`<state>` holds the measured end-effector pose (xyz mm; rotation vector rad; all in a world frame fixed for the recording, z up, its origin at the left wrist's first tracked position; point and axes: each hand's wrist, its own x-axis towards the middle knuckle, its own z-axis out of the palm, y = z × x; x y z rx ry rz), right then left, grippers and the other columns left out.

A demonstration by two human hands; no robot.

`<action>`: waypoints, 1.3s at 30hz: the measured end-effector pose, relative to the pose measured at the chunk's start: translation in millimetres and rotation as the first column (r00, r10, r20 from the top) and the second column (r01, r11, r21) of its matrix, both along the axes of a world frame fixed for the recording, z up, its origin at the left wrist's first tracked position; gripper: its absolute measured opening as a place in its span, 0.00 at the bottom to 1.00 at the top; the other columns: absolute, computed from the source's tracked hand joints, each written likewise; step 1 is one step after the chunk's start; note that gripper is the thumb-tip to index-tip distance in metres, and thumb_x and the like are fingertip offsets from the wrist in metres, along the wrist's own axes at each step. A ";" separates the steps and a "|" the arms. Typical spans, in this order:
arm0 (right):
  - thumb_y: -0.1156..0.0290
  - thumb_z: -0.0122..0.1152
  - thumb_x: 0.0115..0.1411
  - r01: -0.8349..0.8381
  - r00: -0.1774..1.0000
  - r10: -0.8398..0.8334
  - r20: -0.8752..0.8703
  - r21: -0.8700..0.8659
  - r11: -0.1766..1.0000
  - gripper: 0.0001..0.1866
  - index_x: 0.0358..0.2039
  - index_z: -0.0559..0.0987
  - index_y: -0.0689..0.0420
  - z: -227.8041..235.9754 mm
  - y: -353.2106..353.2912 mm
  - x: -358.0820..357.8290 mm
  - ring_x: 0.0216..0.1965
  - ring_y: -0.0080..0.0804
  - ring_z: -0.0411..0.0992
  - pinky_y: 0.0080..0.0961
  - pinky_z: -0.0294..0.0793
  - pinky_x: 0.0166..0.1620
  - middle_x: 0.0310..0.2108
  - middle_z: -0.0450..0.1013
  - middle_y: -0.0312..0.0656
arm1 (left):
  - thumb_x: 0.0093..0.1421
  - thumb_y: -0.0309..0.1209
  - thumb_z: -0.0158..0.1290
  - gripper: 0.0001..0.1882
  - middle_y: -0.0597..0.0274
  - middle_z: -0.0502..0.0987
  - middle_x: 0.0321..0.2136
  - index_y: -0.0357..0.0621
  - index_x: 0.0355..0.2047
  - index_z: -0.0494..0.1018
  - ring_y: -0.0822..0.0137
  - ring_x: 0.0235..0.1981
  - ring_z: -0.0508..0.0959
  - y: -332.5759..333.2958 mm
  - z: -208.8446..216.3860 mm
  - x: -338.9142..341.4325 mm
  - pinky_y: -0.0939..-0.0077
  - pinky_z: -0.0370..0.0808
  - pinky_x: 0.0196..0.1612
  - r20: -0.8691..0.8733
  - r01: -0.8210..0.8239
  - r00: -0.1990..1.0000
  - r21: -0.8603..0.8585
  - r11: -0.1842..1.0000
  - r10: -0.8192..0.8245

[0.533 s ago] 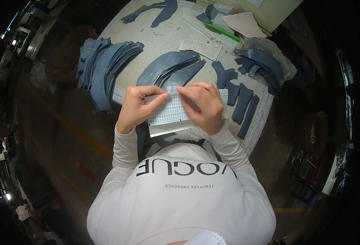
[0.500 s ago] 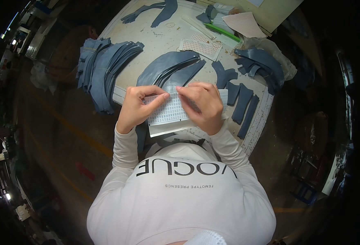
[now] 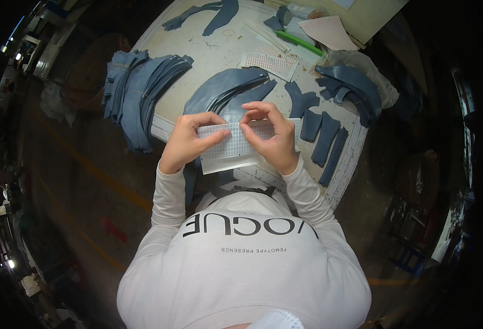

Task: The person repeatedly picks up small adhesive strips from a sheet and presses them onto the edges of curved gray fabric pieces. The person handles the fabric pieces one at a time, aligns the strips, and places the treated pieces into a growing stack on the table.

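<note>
At my one o'clock I see a green strip (image 3: 300,42) and, near it, a pinkish sheet (image 3: 326,30). A clear bag (image 3: 386,86) sits at two; a red patch (image 3: 114,229) marks the floor (image 3: 82,203) at eight.

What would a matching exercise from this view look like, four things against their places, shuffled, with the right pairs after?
1. Gridded sheet
2. Thick stack
3. Green strip
4. Clear bag

A. Near the pink paper
B. At the table's right edge
C. In the left hand
D. Over the table's left edge

Pairs: 1-C, 2-D, 3-A, 4-B
</note>
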<state>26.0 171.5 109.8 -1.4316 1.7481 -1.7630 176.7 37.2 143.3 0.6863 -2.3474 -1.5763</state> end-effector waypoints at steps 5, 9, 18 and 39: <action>0.82 0.63 0.48 -0.086 0.990 0.091 -0.109 0.050 0.995 0.19 0.42 0.77 0.56 -1.2 -1.1 -1.0 0.33 0.27 0.78 0.22 0.76 0.38 0.31 0.77 0.39 | 0.50 0.26 0.63 0.09 0.65 0.79 0.25 0.34 0.30 0.78 0.78 0.27 0.75 -6.8 -8.6 -0.9 0.84 0.72 0.32 0.032 0.105 0.994 0.116 0.988 -0.109; 0.82 0.63 0.47 -0.117 0.969 0.135 -0.208 0.093 0.989 0.19 0.42 0.77 0.55 -4.7 -1.8 2.0 0.32 0.29 0.77 0.23 0.75 0.37 0.31 0.76 0.39 | 0.48 0.26 0.64 0.09 0.65 0.78 0.24 0.35 0.29 0.78 0.79 0.27 0.75 -13.0 -14.9 -3.1 0.84 0.72 0.33 0.173 0.207 0.963 0.005 0.978 -0.204; 0.82 0.62 0.49 -0.077 0.983 0.088 -0.163 0.071 0.994 0.17 0.41 0.77 0.56 -5.4 -5.0 4.0 0.32 0.28 0.77 0.22 0.75 0.39 0.30 0.77 0.39 | 0.49 0.31 0.63 0.11 0.64 0.77 0.20 0.34 0.27 0.79 0.78 0.23 0.73 -9.3 -30.5 -8.5 0.82 0.72 0.31 0.086 0.103 0.989 0.152 0.983 -0.117; 0.62 0.70 0.48 0.370 0.908 -0.416 0.052 0.366 0.854 0.12 0.25 0.83 0.58 -161.0 -52.7 -139.9 0.25 0.26 0.75 0.21 0.73 0.32 0.23 0.78 0.39 | 0.55 0.25 0.55 0.08 0.55 0.78 0.35 0.39 0.36 0.77 0.62 0.35 0.80 -47.9 -117.3 -97.4 0.73 0.76 0.37 -0.305 -0.251 0.948 -0.526 0.813 0.095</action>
